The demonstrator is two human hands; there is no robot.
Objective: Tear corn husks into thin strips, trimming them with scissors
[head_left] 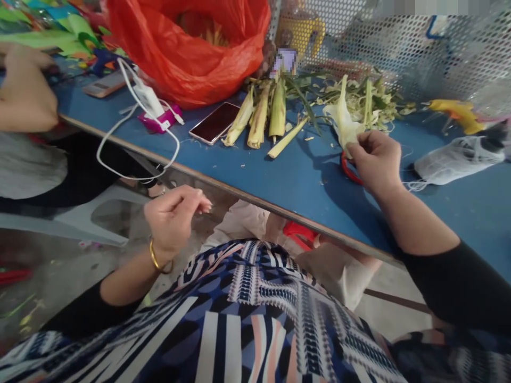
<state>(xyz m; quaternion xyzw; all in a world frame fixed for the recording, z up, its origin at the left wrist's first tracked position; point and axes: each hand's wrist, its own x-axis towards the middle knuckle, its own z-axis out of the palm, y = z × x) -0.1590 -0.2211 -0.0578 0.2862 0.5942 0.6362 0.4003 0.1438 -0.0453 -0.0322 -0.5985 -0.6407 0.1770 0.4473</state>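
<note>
text: none legible | labels, brands: none legible | numbers: none legible | signs: none legible

Blue bench (287, 183) is carrying everything. Red plastic bag (199, 85) is gaping open at back; dark-screened phone (215, 123) is lying in front. Three thick stalks (258, 119), one thin stalk (288, 139) are lying alongside, leafy scraps (381, 109) spreading rightward. Yellow tool (457, 113), white-netted item (455, 159) are resting far right; purple block (149, 125) is sitting left, second phone (107, 85) beyond.

Blue table (295, 186) with perforated grey panels (359, 48) along its far side, pale seat (80, 223), grey floor (75, 271)
</note>
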